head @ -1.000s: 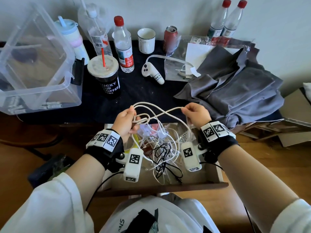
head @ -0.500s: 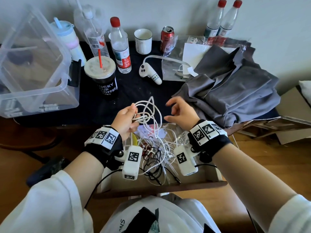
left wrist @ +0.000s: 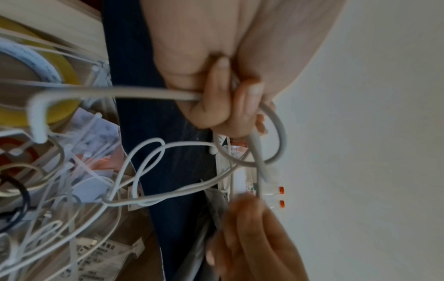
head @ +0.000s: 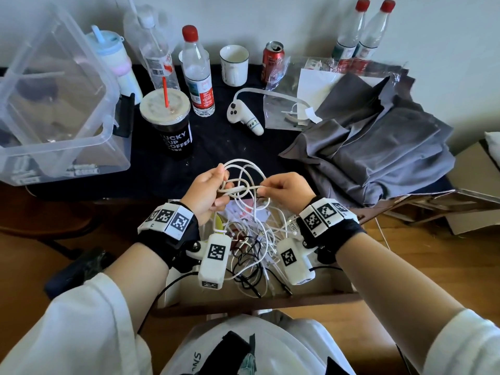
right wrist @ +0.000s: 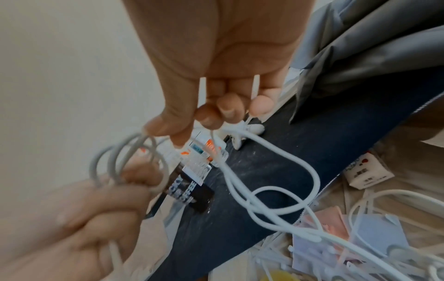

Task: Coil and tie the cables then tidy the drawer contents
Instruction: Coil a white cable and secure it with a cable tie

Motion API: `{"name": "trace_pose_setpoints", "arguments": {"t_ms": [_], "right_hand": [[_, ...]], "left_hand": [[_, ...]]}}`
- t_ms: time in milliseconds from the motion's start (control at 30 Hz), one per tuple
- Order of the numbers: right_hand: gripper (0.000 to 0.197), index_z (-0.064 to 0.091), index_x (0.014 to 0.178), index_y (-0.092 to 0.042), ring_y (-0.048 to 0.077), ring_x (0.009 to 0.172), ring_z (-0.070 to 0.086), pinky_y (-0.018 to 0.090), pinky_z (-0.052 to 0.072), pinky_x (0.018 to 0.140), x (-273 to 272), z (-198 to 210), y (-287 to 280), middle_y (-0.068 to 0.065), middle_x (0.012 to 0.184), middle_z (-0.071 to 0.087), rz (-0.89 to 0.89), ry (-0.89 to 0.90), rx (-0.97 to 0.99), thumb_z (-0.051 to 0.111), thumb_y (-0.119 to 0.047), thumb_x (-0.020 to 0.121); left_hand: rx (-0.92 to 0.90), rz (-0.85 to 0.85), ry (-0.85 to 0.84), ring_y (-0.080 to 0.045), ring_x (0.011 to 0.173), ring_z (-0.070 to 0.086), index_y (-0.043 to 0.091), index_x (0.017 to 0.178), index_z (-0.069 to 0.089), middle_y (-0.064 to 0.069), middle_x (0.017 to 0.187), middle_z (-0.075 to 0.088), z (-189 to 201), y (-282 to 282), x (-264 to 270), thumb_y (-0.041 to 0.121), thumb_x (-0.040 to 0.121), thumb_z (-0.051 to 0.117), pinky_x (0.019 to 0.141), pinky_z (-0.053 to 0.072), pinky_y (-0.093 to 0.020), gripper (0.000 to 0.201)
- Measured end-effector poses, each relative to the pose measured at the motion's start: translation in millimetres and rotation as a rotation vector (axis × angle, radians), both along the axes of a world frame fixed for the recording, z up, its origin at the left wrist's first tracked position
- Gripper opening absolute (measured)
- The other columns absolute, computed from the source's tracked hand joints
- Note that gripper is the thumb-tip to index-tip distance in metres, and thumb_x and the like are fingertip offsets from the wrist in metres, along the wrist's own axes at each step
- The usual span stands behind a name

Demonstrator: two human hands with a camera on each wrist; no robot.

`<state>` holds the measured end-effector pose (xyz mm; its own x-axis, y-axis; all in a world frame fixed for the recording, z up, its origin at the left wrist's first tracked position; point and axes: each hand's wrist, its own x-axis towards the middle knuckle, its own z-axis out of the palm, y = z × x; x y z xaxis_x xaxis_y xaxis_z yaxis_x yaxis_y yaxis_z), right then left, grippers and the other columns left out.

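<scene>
White cable [head: 244,169], red-capped bottle [head: 197,74]

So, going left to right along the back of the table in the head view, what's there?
Clear plastic box → coffee cup → red-capped bottle → white mug → red can → grey cloth.
</scene>
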<state>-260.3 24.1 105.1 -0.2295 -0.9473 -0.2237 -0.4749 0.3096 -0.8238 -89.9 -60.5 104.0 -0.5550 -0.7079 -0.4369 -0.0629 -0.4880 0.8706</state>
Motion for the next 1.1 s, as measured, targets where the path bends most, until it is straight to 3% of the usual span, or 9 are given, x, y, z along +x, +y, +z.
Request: {"name": "trace_pose_setpoints", "arguments": {"t_ms": [67, 200, 267, 333, 400, 600, 767, 933, 1100], "right_hand": [[0.016, 0.070, 0.072, -0.019, 0.000, 0.051, 0.048, 0.017, 0.039, 0.056, -15, -3, 4, -0.010, 0.053, 0.057, -0.108, 0.061, 0.034, 0.066, -0.028, 0.085], [0.020, 0.073, 0.084, -0.017, 0.014, 0.073, 0.054, 0.023, 0.037, 0.069, -44, -9, 9, 0.000, 0.068, 0.059, -0.309, 0.216, 0.163, 0.063, -0.034, 0.086], [0.020, 0.072, 0.096, -0.023, 0.015, 0.089, 0.056, 0.025, 0.039, 0.080, -43, -11, 9, 0.001, 0.089, 0.058, -0.209, 0.289, 0.197, 0.067, -0.037, 0.082], [0.034, 0.064, 0.110, -0.034, 0.010, 0.102, 0.045, 0.031, 0.031, 0.095, -30, -9, 9, -0.005, 0.106, 0.043, -0.040, 0.358, 0.203, 0.071, -0.041, 0.077], [0.042, 0.058, 0.116, -0.039, 0.007, 0.105, 0.035, 0.034, 0.023, 0.094, -13, -5, 7, -0.015, 0.110, 0.040, 0.076, 0.402, 0.165, 0.069, -0.045, 0.076], [0.015, 0.059, 0.079, -0.032, 0.004, 0.094, 0.046, 0.028, 0.011, 0.072, 6, -1, 0, -0.019, 0.086, 0.058, 0.153, 0.442, -0.050, 0.065, -0.046, 0.082], [0.012, 0.055, 0.079, -0.030, 0.002, 0.086, 0.047, 0.030, 0.015, 0.082, -1, 2, 3, -0.015, 0.081, 0.054, 0.197, 0.355, 0.004, 0.061, -0.036, 0.088], [0.017, 0.062, 0.097, -0.024, 0.013, 0.105, 0.052, 0.034, 0.020, 0.091, -27, -9, 11, -0.009, 0.095, 0.050, 0.025, 0.555, 0.223, 0.047, -0.032, 0.094], [0.029, 0.060, 0.104, -0.020, 0.024, 0.116, 0.049, 0.039, 0.023, 0.101, -52, -25, 23, 0.003, 0.117, 0.059, -0.195, 0.471, 0.476, 0.037, -0.036, 0.096]], "left_hand": [[0.012, 0.032, 0.011, -0.002, 0.031, 0.029, 0.014, 0.076, 0.039, 0.001, 0.068, 0.040, -4, -4, 6, 0.035, 0.102, 0.029, 0.031, 0.020, -0.013, 0.035], [0.051, 0.112, 0.022, -0.001, 0.029, 0.027, 0.014, 0.076, 0.039, 0.001, 0.065, 0.039, -9, -5, 15, 0.033, 0.103, 0.028, 0.030, 0.019, -0.012, 0.034], [0.057, 0.106, 0.015, -0.001, 0.029, 0.027, 0.014, 0.077, 0.040, 0.001, 0.064, 0.039, -10, -4, 14, 0.034, 0.102, 0.029, 0.030, 0.020, -0.012, 0.034], [0.058, 0.079, 0.015, -0.001, 0.030, 0.027, 0.015, 0.076, 0.040, 0.003, 0.063, 0.040, -8, -1, 10, 0.035, 0.102, 0.029, 0.032, 0.018, -0.013, 0.034], [0.053, 0.053, 0.019, -0.001, 0.030, 0.026, 0.015, 0.076, 0.040, 0.006, 0.058, 0.042, -5, 2, 3, 0.035, 0.102, 0.030, 0.034, 0.016, -0.014, 0.035], [0.053, 0.055, 0.042, -0.001, 0.029, 0.026, 0.015, 0.077, 0.041, 0.009, 0.050, 0.044, -1, 7, -7, 0.036, 0.102, 0.030, 0.032, 0.017, -0.014, 0.034], [0.057, -0.019, 0.058, -0.003, 0.032, 0.030, 0.015, 0.076, 0.039, 0.008, 0.054, 0.045, -3, 6, -5, 0.036, 0.102, 0.028, 0.033, 0.019, -0.013, 0.035], [0.053, 0.017, 0.039, -0.008, 0.036, 0.040, 0.015, 0.076, 0.039, 0.007, 0.054, 0.046, -1, 4, 3, 0.035, 0.102, 0.029, 0.035, 0.027, -0.016, 0.034], [0.063, 0.057, 0.065, -0.009, 0.037, 0.042, 0.015, 0.075, 0.038, 0.005, 0.056, 0.043, 2, 0, 7, 0.035, 0.102, 0.028, 0.035, 0.030, -0.016, 0.035]]}}
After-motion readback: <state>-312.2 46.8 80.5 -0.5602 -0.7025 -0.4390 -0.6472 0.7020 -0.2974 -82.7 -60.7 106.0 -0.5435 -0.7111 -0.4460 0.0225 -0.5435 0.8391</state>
